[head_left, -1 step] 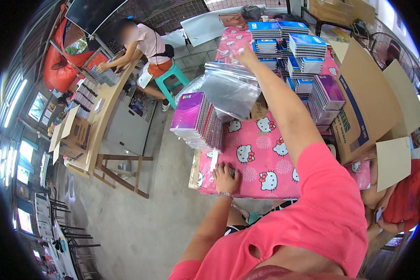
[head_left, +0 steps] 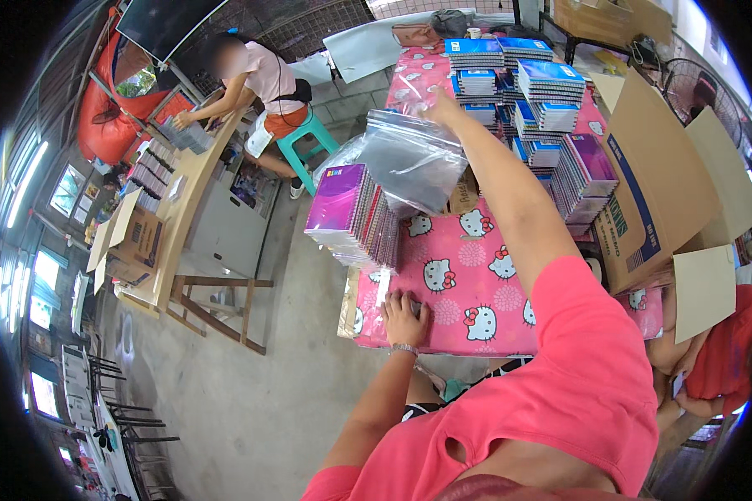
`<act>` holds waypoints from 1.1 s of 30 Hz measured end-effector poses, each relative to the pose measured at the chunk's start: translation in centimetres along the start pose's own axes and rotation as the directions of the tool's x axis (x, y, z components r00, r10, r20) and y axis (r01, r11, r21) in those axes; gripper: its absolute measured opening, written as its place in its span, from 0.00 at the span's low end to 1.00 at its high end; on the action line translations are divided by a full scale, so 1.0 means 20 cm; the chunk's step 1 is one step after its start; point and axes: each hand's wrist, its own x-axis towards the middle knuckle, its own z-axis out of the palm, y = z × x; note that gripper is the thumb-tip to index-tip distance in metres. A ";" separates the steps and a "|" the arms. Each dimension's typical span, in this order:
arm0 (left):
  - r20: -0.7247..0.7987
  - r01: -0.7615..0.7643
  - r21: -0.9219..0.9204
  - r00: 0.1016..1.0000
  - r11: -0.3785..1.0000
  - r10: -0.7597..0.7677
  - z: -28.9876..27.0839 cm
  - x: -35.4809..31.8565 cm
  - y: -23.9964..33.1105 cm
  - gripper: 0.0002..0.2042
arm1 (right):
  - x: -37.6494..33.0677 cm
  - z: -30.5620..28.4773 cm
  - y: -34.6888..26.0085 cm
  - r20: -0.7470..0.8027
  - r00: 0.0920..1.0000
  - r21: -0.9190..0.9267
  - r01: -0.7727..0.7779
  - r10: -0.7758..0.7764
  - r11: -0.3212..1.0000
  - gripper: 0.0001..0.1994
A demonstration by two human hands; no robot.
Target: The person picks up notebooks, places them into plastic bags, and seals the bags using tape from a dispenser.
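Purple spiral notebooks (head_left: 337, 200) stacked, table left. Left hand (head_left: 405, 319) palm-down on pink tablecloth (head_left: 468, 288); can't tell if holding. Clear plastic bags (head_left: 418, 167) beside notebooks; right hand (head_left: 444, 110) at their top edge, grip unclear. Film likely clings: pinch one edge.

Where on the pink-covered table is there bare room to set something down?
The main bare patch is the near middle of the pink tablecloth, between the left hand, the left purple notebook stack, the plastic bags and the right arm. It is crowded at far right: blue notebooks, another purple stack and the open cardboard box stand close together.
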 end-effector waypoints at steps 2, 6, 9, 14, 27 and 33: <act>-0.015 0.009 0.018 1.000 1.000 -0.009 0.01 -0.02 -0.04 0.24 | -0.10 0.05 0.04 0.139 0.990 -0.174 0.035 -0.011 0.984 0.45; -0.029 -0.008 0.017 1.000 1.000 0.008 0.02 -0.02 -0.06 0.25 | -0.25 0.12 0.14 0.256 0.967 -0.302 0.087 -0.007 0.949 0.49; -0.031 -0.006 0.019 0.999 1.000 0.007 0.01 -0.03 -0.05 0.24 | -0.30 0.13 0.16 0.182 0.983 -0.455 0.090 -0.007 0.886 0.42; -0.014 -0.041 0.013 0.999 0.999 0.041 0.03 0.00 0.01 0.25 | -0.33 -0.08 0.21 -0.120 0.975 -0.339 0.136 -0.186 0.931 0.17; -0.073 -0.035 0.033 0.997 0.999 0.037 0.03 -0.03 -0.06 0.21 | -1.87 -0.02 0.06 0.329 0.899 -0.318 0.395 -0.291 0.862 0.18; 0.085 0.331 -0.767 0.902 0.550 -0.424 0.05 -0.03 -0.07 0.19 | -2.07 0.18 -0.04 0.227 0.974 0.070 -0.019 0.002 0.997 0.17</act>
